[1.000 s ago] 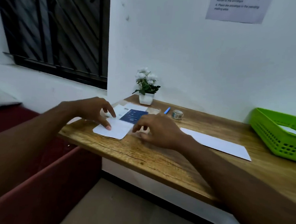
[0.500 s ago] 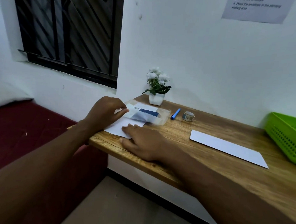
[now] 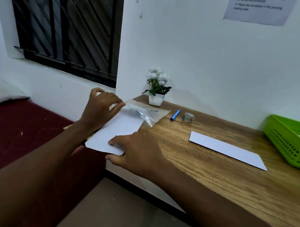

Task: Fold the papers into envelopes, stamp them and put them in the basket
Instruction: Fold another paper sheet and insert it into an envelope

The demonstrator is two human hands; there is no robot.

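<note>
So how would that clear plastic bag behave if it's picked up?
Probably floppy: the clear plastic bag crumples and sags where the left hand pinches its edge. Likely very light, and its glossy film may slip.

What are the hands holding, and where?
The left hand pinches the clear plastic bag at its left edge; right hand grips the white paper at its near corner.
</note>
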